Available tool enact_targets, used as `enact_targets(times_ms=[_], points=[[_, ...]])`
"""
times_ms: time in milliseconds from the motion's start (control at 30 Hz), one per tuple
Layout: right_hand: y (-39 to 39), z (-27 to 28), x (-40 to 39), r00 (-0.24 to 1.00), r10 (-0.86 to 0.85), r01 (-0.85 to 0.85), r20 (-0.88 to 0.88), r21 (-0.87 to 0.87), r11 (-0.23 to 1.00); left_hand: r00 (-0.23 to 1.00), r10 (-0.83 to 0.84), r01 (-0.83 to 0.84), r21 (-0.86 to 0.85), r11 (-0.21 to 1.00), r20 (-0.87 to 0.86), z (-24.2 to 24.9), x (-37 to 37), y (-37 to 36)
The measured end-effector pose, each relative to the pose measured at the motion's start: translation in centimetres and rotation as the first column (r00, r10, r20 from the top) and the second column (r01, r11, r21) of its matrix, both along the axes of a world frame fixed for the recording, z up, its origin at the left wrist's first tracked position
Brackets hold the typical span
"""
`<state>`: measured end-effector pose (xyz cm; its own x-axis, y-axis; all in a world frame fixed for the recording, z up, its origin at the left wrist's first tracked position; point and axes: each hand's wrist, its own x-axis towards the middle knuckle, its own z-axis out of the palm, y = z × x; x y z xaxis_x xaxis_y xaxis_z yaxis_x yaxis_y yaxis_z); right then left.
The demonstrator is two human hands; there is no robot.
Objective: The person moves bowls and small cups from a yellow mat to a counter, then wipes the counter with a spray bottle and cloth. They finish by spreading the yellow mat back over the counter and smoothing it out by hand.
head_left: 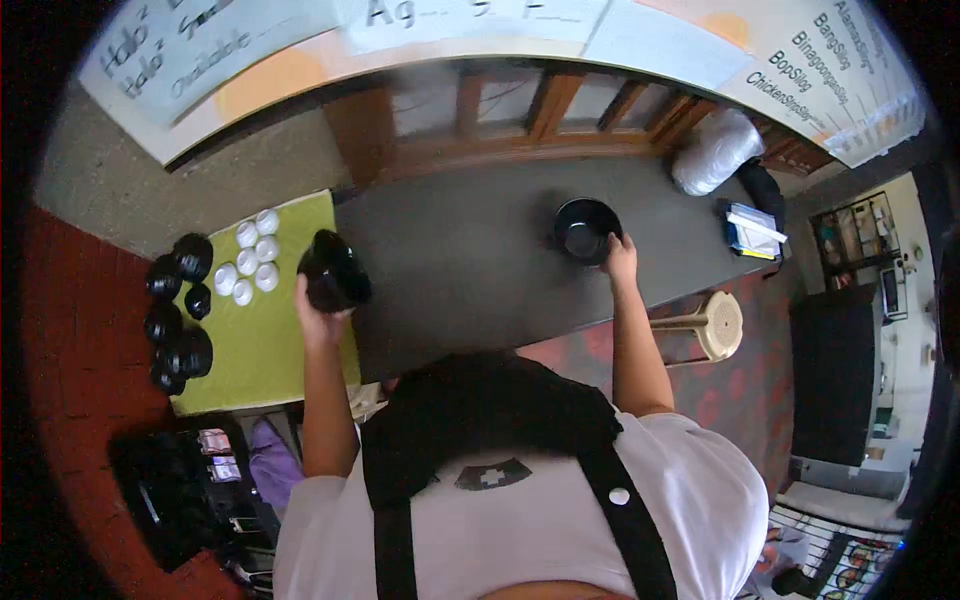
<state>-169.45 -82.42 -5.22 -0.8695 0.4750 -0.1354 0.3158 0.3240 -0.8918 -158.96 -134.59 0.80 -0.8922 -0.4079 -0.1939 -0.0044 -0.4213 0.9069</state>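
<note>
My left hand (322, 318) grips a tilted black bowl (335, 272) near the boundary between the green cloth (265, 345) and the dark counter (440, 250). Farther right, my right hand (621, 258) holds the rim of another black bowl (587, 232), whose open top faces up over the counter. Several small white cups (247, 262) stand grouped on the green cloth. Stacks of black bowls (188, 352) line the cloth's left edge.
A plastic-wrapped bundle (716, 152) and papers (752, 232) lie at the counter's right end. A beige stool (718, 326) is beyond the front edge. Signs (460, 25) hang above. An open black drawer or case (175, 490) and a purple cloth (272, 465) are lower left.
</note>
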Motion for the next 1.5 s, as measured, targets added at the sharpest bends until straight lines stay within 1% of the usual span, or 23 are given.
enact_targets(times_ms=[33,133,267,333,367,400,467,500,567,667,733,833,867,933,967,1100,1167,1233,1267,1300,1367,1467,1500], points=[[1.4,0.4,-1.4,0.998,-0.055,0.056,0.02,-0.097,0.994,0.994,-0.045,0.005,0.38,0.925,0.097,1.8,0.6,2.5],[4.7,0.3,-5.2,0.994,-0.074,0.087,0.076,-0.176,0.98,0.989,-0.127,0.145,0.585,0.798,-0.072,1.8,0.7,8.9],[8.4,-2.5,-9.2,0.998,-0.029,0.044,0.061,-0.247,0.968,0.961,-0.195,0.259,0.396,0.881,-0.195,-3.5,-2.5,15.7],[7.9,-1.0,-8.8,0.994,0.016,0.01,0.108,-0.24,0.971,0.959,-0.218,0.282,0.524,0.803,-0.182,-1.7,-3.1,19.9],[7.4,0.1,-7.6,1.0,0.007,-0.009,0.011,0.228,0.974,0.95,-0.254,0.31,0.641,0.702,-0.18,-0.7,-3.2,22.2],[6.8,1.5,-6.4,0.995,0.051,0.02,-0.091,0.646,0.763,0.957,-0.228,0.288,0.645,0.708,-0.178,-0.1,-3.5,23.9],[4.8,6.0,-4.2,0.852,0.365,-0.015,-0.374,0.681,0.733,0.928,-0.344,0.345,0.672,0.655,-0.141,1.0,-4.9,27.2],[4.0,7.2,-3.6,0.753,0.524,-0.198,-0.398,0.622,0.757,0.942,-0.299,0.321,0.675,0.665,-0.154,2.3,-5.5,28.5],[2.2,6.6,-1.8,0.733,0.609,-0.658,-0.302,-0.089,0.748,0.871,-0.489,0.25,0.807,0.535,0.054,4.4,-5.4,30.3],[1.5,7.0,-0.5,0.659,0.751,-0.736,-0.051,-0.249,0.629,0.811,-0.584,0.457,0.589,0.667,0.031,-1.2,-7.0,32.6],[1.8,9.3,-0.9,0.639,0.767,-0.761,0.047,-0.1,0.641,0.771,-0.632,0.513,0.515,0.686,0.074,-0.9,-6.8,32.4],[5.5,7.0,-4.1,0.702,0.68,-0.679,-0.213,0.088,0.729,0.621,-0.764,0.671,0.385,0.633,0.174,-1.0,-5.4,31.6],[8.1,4.0,-6.5,0.734,0.632,-0.584,-0.249,0.246,0.774,0.641,-0.729,0.663,0.306,0.684,0.241,-1.0,-5.0,31.1],[9.2,6.5,-7.8,0.855,0.511,-0.505,-0.093,0.079,0.86,0.708,-0.678,0.665,0.137,0.734,0.199,-1.3,-3.8,29.3],[11.9,3.0,-10.2,0.792,0.569,-0.478,-0.221,0.354,0.804,0.743,-0.654,0.664,-0.037,0.747,0.141,-1.4,-3.1,28.7],[14.9,-1.4,-14.4,0.879,0.474,-0.464,0.048,0.314,0.828,0.863,-0.469,0.487,-0.064,0.871,0.186,-0.1,0.2,24.4],[14.8,-2.1,-14.4,0.9,0.423,-0.428,0.103,0.391,0.815,0.887,-0.445,0.458,-0.107,0.883,0.119,2.5,2.5,22.1],[14.5,-2.0,-13.5,0.865,0.498,-0.308,-0.06,0.72,0.622,0.889,-0.453,0.433,-0.203,0.878,-0.063,8.2,5.3,18.8],[14.2,-2.0,-13.1,0.9,0.432,-0.268,-0.058,0.708,0.653,0.878,-0.439,0.331,-0.423,0.843,-0.189,13.1,6.9,17.2],[12.7,-0.5,-11.9,0.903,0.426,-0.264,-0.054,0.713,0.65,0.817,-0.49,0.166,-0.689,0.705,-0.305,17.5,8.6,15.1],[7.6,4.9,-9.1,0.952,0.235,0.05,-0.199,0.852,0.521,0.749,-0.529,0.072,-0.744,0.664,-0.399,25.0,13.0,13.4],[-0.2,10.5,-8.1,0.76,0.523,0.084,-0.386,0.857,0.509,-0.191,-0.755,-0.276,-0.703,0.655,-0.628,31.9,18.4,13.8],[-4.1,11.8,-8.0,0.726,0.572,-0.041,-0.383,0.805,0.592,-0.242,-0.738,-0.249,-0.695,0.674,-0.63,33.7,19.3,12.5]])
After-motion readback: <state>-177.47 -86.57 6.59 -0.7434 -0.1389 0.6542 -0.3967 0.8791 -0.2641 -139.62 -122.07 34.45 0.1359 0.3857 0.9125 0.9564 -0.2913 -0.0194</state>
